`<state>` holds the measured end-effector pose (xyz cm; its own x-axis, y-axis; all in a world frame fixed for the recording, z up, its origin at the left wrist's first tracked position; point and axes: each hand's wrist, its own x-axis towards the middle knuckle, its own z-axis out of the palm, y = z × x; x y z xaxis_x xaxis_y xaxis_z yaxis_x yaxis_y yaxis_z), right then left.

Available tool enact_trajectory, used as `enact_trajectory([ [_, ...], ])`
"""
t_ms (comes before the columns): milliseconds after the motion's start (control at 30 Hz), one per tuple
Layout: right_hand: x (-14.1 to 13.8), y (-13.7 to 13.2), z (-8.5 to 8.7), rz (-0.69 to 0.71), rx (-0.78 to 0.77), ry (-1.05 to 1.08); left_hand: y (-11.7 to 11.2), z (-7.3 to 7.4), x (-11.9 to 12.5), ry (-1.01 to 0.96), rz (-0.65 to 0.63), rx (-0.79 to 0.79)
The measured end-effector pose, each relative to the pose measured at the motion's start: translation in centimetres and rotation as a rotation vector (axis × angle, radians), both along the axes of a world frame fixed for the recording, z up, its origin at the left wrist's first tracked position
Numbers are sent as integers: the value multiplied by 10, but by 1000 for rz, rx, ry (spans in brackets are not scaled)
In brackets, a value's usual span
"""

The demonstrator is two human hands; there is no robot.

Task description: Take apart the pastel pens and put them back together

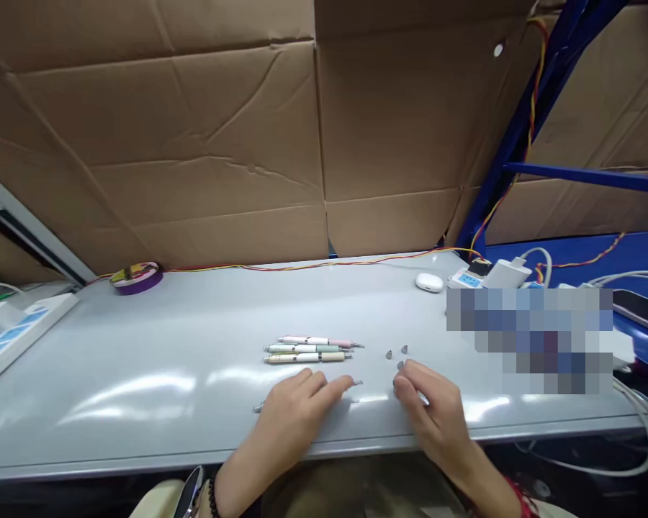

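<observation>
My left hand (299,406) lies over a mechanical pencil, with its fingers closed round it. The pencil's thin metal tip (358,383) sticks out past the thumb, and its other end shows left of the hand. Just beyond the hand, three mechanical pencils (307,348) with white barrels and pink, green and beige grips lie side by side, tips to the right. My right hand (435,403) is pinched closed; a tiny grey bit shows at its fingertips, too small to make out. Small metal cone tips (389,354) lie beside its fingers.
A white earbud case (428,283) sits at the back right, near chargers and a power strip (467,279). A purple tape roll (136,278) lies back left, and another power strip (14,338) at the left edge. Blurred blocks hide the right side. Cardboard (221,144) stands behind the table.
</observation>
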<state>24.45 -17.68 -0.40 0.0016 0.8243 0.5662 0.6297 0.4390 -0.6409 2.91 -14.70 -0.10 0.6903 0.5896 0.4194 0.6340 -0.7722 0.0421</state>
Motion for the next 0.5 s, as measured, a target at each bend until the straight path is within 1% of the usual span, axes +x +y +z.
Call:
enact_trajectory([
  [33,6,2,1,-64,-4,-85,0,0,1,-2,32,-39],
  [67,13,5,2,-156,-40,-160,0,1,2,-4,61,-68],
  [100,21,8,2,-218,-80,-200,1,1,3,-11,86,-83],
  [167,34,12,4,-318,-167,-259,1,1,3,-24,121,-101],
  [200,40,13,5,-342,-210,-284,1,1,3,-29,127,-112],
  [267,47,13,5,-366,-293,-338,1,2,2,-39,128,-134],
  [333,48,10,4,-347,-343,-387,2,3,1,-48,120,-153],
  [500,44,8,0,-290,-358,-508,5,-1,0,-60,116,-157],
])
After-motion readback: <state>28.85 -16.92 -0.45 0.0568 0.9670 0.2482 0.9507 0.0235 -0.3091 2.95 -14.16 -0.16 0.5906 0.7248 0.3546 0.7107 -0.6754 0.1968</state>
